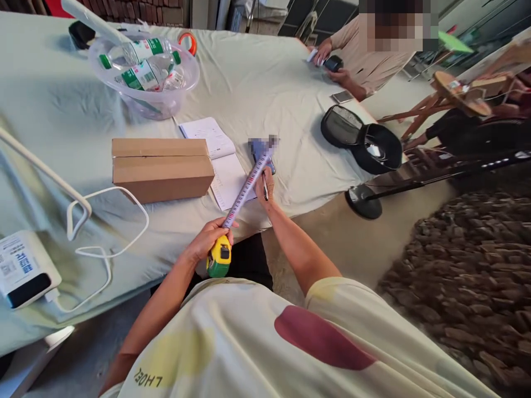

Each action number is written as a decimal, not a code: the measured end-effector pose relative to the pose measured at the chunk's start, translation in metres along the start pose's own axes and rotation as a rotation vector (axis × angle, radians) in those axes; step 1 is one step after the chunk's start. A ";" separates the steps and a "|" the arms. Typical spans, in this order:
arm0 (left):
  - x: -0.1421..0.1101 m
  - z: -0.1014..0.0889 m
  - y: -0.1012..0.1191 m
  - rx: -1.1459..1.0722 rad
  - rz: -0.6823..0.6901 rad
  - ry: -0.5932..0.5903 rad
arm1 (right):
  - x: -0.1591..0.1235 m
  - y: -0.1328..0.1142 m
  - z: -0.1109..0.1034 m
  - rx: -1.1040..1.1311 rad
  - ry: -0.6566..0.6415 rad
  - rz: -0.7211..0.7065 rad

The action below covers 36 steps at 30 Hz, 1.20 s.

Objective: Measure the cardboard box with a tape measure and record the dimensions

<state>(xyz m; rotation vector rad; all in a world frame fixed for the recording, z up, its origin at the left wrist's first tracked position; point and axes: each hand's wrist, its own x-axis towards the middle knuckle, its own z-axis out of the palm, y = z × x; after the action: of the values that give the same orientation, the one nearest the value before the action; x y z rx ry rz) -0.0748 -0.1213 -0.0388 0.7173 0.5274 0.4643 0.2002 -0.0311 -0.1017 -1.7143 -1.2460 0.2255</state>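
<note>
My left hand (210, 239) is wrapped round a yellow and green tape measure (219, 258) at the table's front edge. Its pulled-out blade (244, 190) slants up and right over the open notebook (231, 179). My right hand (265, 187) is closed round a pen (265, 190), right beside the blade; whether it also touches the blade I cannot tell. Beyond it lies a phone (270, 165), partly covered by the blade and by blurred patches. A closed brown cardboard box (164, 166) sits left of the notebook, overlapping the view of its pages.
A translucent basin (145, 100) with several plastic bottles stands back left, near an orange tape roll (188, 43). A white device (27, 271) with a looping cable lies left. Right are an open black case (360, 138) and a co-worker (369, 55) holding a dark object.
</note>
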 end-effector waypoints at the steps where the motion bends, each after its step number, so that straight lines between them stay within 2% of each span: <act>1: -0.009 -0.006 0.003 0.003 0.003 0.038 | 0.000 0.001 0.000 0.018 -0.004 0.018; 6: -0.055 -0.029 0.019 0.000 0.013 0.214 | 0.001 0.001 -0.001 0.158 -0.032 0.122; 10: -0.081 -0.029 0.023 -0.034 0.085 0.349 | 0.000 -0.001 -0.004 0.224 -0.064 0.139; 14: -0.090 -0.026 0.017 -0.054 0.131 0.478 | -0.002 -0.001 -0.007 0.254 -0.087 0.122; 21: -0.093 -0.033 0.003 0.009 0.185 0.468 | -0.003 -0.002 -0.006 0.345 -0.095 0.105; 31: -0.094 -0.027 0.002 0.086 0.219 0.561 | -0.002 -0.015 -0.016 0.492 -0.028 0.115; 33: -0.094 -0.026 0.003 0.091 0.208 0.568 | 0.002 -0.024 -0.016 0.531 -0.082 0.104; 36: -0.094 -0.024 0.004 0.082 0.194 0.556 | 0.010 -0.043 -0.008 0.587 -0.321 0.000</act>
<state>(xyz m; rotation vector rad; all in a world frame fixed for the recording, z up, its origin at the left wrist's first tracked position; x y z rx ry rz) -0.1625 -0.1597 -0.0239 0.7193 1.0071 0.8371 0.1827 -0.0277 -0.0609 -1.1942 -1.2455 0.8088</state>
